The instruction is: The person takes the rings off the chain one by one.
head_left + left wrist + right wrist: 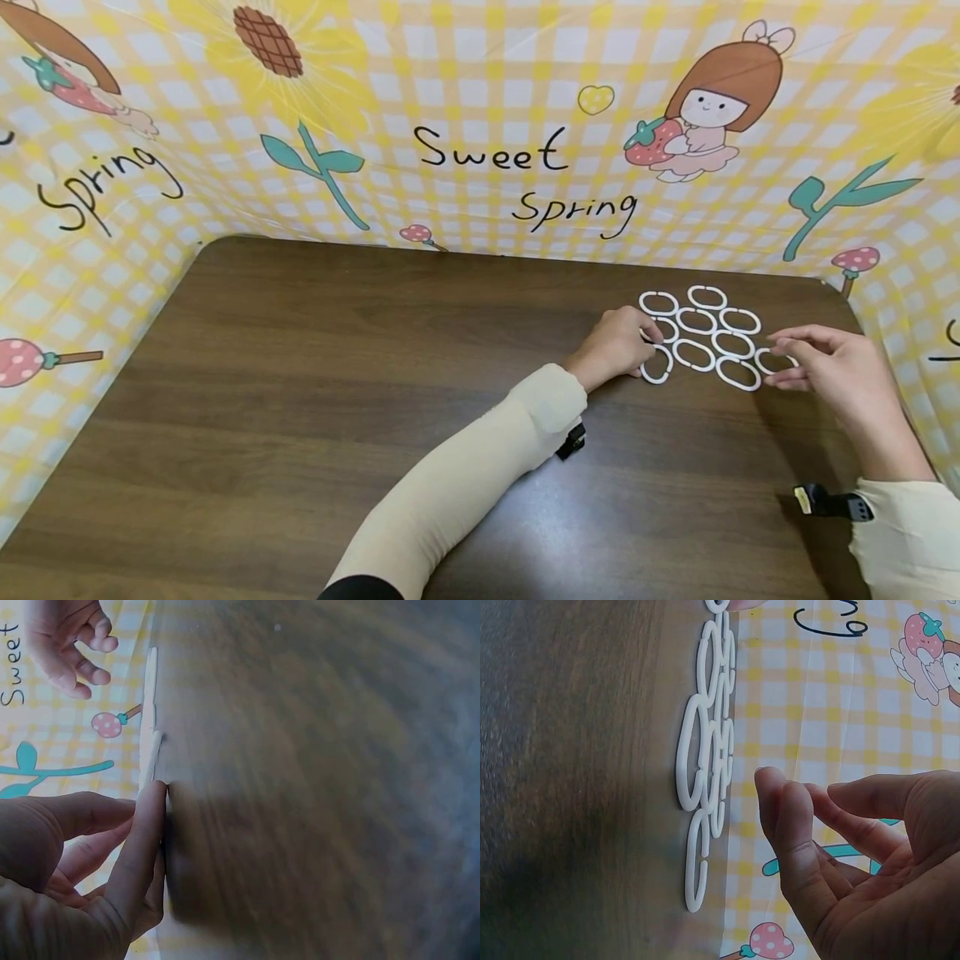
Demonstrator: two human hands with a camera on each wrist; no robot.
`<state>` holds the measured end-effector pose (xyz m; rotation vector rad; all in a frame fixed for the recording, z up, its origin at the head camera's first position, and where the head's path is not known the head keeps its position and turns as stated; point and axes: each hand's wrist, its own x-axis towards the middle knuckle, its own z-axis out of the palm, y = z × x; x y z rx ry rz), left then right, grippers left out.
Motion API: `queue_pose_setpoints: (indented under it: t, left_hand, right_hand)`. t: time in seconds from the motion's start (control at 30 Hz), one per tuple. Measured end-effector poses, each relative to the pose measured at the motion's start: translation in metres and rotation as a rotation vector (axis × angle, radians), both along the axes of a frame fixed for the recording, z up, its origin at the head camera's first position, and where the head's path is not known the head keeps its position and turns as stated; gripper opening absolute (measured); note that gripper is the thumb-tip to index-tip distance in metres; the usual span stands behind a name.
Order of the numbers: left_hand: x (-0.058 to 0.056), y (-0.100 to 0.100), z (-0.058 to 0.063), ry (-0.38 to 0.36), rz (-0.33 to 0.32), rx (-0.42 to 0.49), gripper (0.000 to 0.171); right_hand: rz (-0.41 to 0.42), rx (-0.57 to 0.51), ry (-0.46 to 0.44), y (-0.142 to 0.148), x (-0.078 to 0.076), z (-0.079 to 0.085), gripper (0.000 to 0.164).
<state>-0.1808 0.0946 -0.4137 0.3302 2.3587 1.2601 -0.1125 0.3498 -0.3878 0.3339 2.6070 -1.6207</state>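
Several white oval open links (694,355), each with a small gap, lie flat in a cluster on the brown table. My left hand (617,343) is at the cluster's left edge, its fingertips right at the leftmost links (657,367). In the left wrist view its fingers (139,847) reach down to the tabletop beside a link (151,697) seen edge-on. To the right, my right hand (840,371) hovers over the rightmost link (767,361). Its loosely bent thumb and fingers (793,817) hold nothing in the right wrist view, beside the row of links (692,757).
A yellow-and-white checked cloth (480,100) with printed drawings and lettering stands up around the table's back and sides. The brown wood table (300,375) stretches to the left of the links. A black strap device (832,502) is on my right wrist.
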Motion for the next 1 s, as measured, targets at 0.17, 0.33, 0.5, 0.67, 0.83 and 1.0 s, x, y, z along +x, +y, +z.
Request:
queue_pose_setpoints:
  t: [0.17, 0.33, 0.5, 0.67, 0.83, 1.0]
  left_hand:
    - [0.0, -0.002, 0.001, 0.021, -0.016, -0.005, 0.022]
    - [0.0, -0.004, 0.0, 0.029, -0.024, 0.023, 0.022]
    - [-0.001, -0.007, 0.0, 0.005, -0.026, 0.047, 0.022]
    - [-0.002, -0.016, 0.001, -0.054, -0.031, 0.075, 0.024]
    - [-0.002, -0.035, 0.007, -0.082, -0.085, 0.09, 0.025]
    - [-0.005, -0.07, 0.017, -0.039, -0.107, 0.012, 0.031]
  right_hand:
    - [0.015, 0.006, -0.004, 0.0, 0.0, 0.001, 0.04]
    - [0.028, -0.009, 0.004, 0.0, -0.001, 0.0, 0.041]
    - [0.038, -0.006, 0.001, -0.001, -0.002, -0.002, 0.038]
    - [0.054, -0.017, 0.007, -0.002, -0.004, -0.004, 0.035]
    - [0.07, -0.034, 0.009, -0.003, -0.004, -0.006, 0.038]
    - [0.082, 0.036, 0.004, -0.009, -0.004, -0.005, 0.021]
